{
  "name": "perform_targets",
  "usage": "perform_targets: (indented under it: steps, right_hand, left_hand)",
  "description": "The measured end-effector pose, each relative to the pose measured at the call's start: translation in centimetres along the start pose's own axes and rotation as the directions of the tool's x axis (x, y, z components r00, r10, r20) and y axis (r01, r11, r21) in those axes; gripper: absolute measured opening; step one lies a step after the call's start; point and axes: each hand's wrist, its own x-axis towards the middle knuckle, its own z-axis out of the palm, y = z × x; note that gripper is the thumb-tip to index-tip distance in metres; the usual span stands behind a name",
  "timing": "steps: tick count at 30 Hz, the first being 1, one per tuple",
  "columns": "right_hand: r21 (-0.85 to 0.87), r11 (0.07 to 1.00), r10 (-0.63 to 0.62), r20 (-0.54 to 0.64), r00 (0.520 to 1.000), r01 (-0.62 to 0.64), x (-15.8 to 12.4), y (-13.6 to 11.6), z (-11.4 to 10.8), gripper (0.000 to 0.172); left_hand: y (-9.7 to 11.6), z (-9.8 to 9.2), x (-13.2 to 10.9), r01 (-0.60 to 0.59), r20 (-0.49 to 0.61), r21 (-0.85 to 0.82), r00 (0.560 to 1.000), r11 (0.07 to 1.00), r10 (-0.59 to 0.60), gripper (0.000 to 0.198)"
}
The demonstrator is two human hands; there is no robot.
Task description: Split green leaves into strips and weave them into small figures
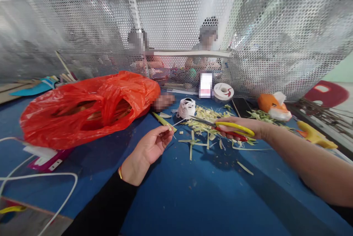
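Observation:
My left hand (150, 145) is closed in a pinch on the end of a thin white string. The string runs up to a white ball of string (186, 108) standing on the blue table. In my right hand (234, 127) is a pair of scissors (234, 127) with yellow and red handles. Its blades point left, with the tips beside the string near the ball; whether they touch it I cannot tell. Below the blades lies a cross of pale green strips (191, 142), among cut plant scraps (206, 118).
At left lies a red plastic bag (91, 111) with brown contents, beside a purple box (51, 160) and a white cable (71, 180). Behind stand a lit phone (206, 85) and a white spool (223, 91). A glue gun (317, 134) lies at right. A perforated metal screen (176, 18) separates two people beyond.

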Motion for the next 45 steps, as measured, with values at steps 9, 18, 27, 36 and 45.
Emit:
perform_targets:
  steps: [9,18,27,36,45]
  right_hand:
    - [-0.087,0.994,-0.056,0.125,0.991,0.067,0.6,-1.0,1.8,0.043]
    - [0.018,0.996,-0.088,0.068,0.994,0.087,3.1,-1.7,3.0,0.038]
    - [-0.123,0.987,-0.106,-0.033,0.994,0.102,4.7,-1.4,3.6,0.034]
    - [-0.599,0.784,-0.420,-0.322,0.849,0.161,-0.8,3.7,2.8,0.047]
    - [-0.836,0.505,-0.394,-0.447,0.803,-0.217,-7.4,10.6,2.9,0.040]
  left_hand:
    - [0.1,0.1,-0.1,-0.001,0.001,0.003,1.000,1.000,0.001,0.016]
    - [-0.2,0.1,-0.2,0.006,0.001,0.007,1.000,1.000,-0.006,0.018]
    - [0.3,0.1,-0.5,-0.005,-0.001,-0.012,1.000,1.000,0.005,0.021]
    - [1.4,-0.1,-1.0,-0.065,0.015,-0.062,0.998,0.996,0.066,0.022]
    - [0.9,0.9,-1.0,-0.094,0.037,-0.029,0.995,0.995,0.095,0.017]
